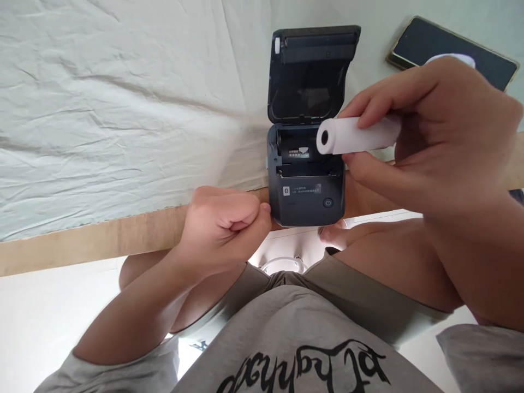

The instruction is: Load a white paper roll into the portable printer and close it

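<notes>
A small dark portable label printer (305, 202) stands at the table's edge, its lid (313, 76) swung up and its paper bay exposed. My right hand (442, 131) pinches a white paper roll (360, 135) between thumb and fingers. The roll lies roughly level, with its hollow core end facing left, over the right side of the bay. My left hand (225, 226) is curled into a fist at the printer's lower left corner, the thumb tip at or against its side. Nothing shows inside that fist.
A smartphone (442, 46) with a dark screen lies at the upper right, partly behind my right hand. A white item (456, 58) shows there, mostly hidden. Pale wrinkled cloth (123, 109) covers the table, and its wooden edge (94, 232) runs above my lap.
</notes>
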Motion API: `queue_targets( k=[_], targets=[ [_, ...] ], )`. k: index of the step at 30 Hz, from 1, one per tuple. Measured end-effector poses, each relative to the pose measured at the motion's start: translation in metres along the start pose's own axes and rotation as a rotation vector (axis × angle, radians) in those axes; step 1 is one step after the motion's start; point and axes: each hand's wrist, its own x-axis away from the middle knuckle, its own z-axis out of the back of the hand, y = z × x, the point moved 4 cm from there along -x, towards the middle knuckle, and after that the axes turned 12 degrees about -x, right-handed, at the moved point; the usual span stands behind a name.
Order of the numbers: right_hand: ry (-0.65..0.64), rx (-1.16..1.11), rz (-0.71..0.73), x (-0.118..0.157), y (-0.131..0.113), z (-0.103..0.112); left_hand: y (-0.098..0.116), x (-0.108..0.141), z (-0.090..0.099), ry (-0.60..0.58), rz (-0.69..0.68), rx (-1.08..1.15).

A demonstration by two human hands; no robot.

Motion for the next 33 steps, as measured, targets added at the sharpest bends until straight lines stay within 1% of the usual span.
queue_targets(
  k=[4, 6, 9, 12, 18, 23, 26, 27, 29, 33],
  targets=[
    [-0.01, -0.107, 0.037, -0.006, -0.009, -0.009, 0.0, 0.001, 0.0, -0.011, -0.014, -0.002],
    [-0.024, -0.083, 0.041, -0.01, -0.012, -0.013, -0.001, 0.0, 0.0, -0.012, -0.022, 0.01],
    [-0.051, 0.051, -0.023, -0.018, -0.011, -0.017, -0.002, 0.0, 0.001, 0.0, -0.044, 0.032],
    [-0.088, 0.108, -0.089, -0.024, -0.007, -0.019, -0.003, 0.001, 0.002, -0.003, -0.032, 0.01],
    [-0.116, 0.093, -0.136, -0.027, -0.001, -0.022, -0.003, 0.005, 0.005, 0.031, -0.032, 0.018],
    [-0.123, 0.051, -0.221, -0.025, 0.004, -0.026, -0.002, 0.006, 0.006, -0.014, 0.001, -0.023],
    [-0.103, 0.031, -0.252, -0.023, 0.005, -0.026, 0.0, 0.003, 0.006, -0.025, -0.017, -0.019],
    [-0.105, 0.025, -0.243, -0.022, 0.004, -0.025, 0.001, 0.002, 0.007, -0.021, -0.024, -0.018],
    [-0.121, 0.011, -0.173, -0.02, -0.001, -0.023, 0.001, 0.0, 0.007, -0.02, -0.024, -0.029],
    [-0.159, -0.024, 0.057, -0.011, -0.019, -0.017, 0.0, -0.007, 0.006, -0.009, 0.03, -0.027]
  ],
)
